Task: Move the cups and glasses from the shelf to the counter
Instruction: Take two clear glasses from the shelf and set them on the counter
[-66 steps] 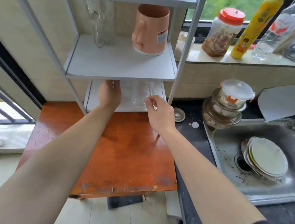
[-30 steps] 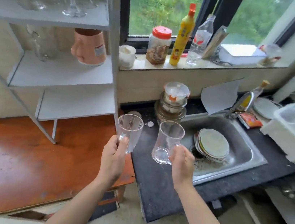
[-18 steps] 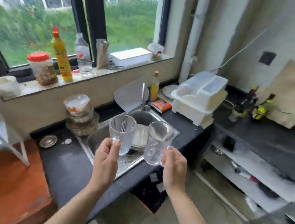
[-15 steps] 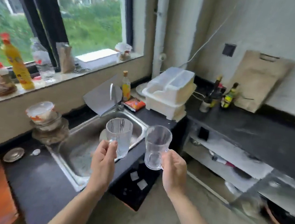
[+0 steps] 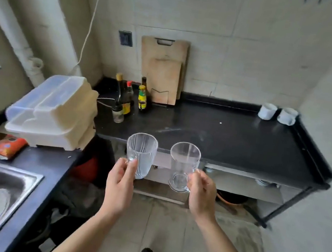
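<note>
glasses were the items in transit: two clear ones, each carried upright, mouth up, in front of the person and short of the near edge of the black counter (image 5: 234, 135).

left hand (image 5: 119, 185) was closed around the lower part of the ribbed glass (image 5: 140, 157), thumb and fingers pinching its side; whether a handle sat under the fingers could not be told. right hand (image 5: 201, 195) was closed on the handle side of the smooth glass mug (image 5: 182, 166), whose thick foot showed below the fingers. the two vessels were apart, not touching, at about the same height.

controlling relation: the counter lay straight ahead, beyond both glasses. the long axis of each glass stood vertical, square to the counter top, so the judged next move called for a forward reach and a straight descent, with no rotation of either wrist. both hands appeared about equally near the edge; the right hand faced the wider bare area.

the near and middle of the counter were bare. at its far right corner stood two white cups (image 5: 276, 115), close together. at its far left stood a cluster of sauce bottles (image 5: 130, 99), with two wooden cutting boards (image 5: 164, 70) leaning on the wall behind them.

judged risk: setting both down together could knock the glasses against one another.
</note>
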A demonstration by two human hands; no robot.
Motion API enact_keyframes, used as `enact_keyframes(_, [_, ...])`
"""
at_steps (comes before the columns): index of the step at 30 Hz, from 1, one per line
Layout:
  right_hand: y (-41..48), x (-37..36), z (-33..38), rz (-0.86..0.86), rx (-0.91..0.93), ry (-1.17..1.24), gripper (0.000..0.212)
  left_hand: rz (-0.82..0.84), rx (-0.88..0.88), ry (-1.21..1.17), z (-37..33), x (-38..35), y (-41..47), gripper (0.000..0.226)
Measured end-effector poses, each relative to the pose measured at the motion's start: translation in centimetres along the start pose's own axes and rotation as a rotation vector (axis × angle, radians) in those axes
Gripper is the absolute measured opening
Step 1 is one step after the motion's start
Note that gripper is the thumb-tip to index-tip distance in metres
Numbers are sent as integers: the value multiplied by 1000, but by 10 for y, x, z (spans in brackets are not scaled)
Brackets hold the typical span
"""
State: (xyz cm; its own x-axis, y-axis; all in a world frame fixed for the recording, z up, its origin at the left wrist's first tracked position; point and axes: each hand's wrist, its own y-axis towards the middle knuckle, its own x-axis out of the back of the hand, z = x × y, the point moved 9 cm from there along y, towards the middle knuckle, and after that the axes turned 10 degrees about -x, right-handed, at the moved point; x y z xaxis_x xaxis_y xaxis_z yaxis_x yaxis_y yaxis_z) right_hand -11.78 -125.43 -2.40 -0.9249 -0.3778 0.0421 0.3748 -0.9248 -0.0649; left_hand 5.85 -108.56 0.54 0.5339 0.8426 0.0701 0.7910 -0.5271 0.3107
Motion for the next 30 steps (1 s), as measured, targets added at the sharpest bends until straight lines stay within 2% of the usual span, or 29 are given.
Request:
enact_keyframes(4, [93, 46, -15, -119, -86, 9, 33, 103, 18, -38, 39, -103, 72, 46])
enact_keyframes(7, [162, 82, -5, -222, -76, -18, 34, 208, 41, -78, 58, -188, 133, 40])
enact_keyframes(16, [288, 202, 32, -524, -98, -29, 37, 483, 17, -129, 47, -392, 248, 45])
enact_keyframes(22, [370, 255, 2, -570, -156, 33, 42, 526, 68, -116, 72, -487, 272, 47])
enact_keyframes(30, [535, 317, -52, -429, -276, 63, 49, 448, 220, 12, 133, -617, 314, 45])
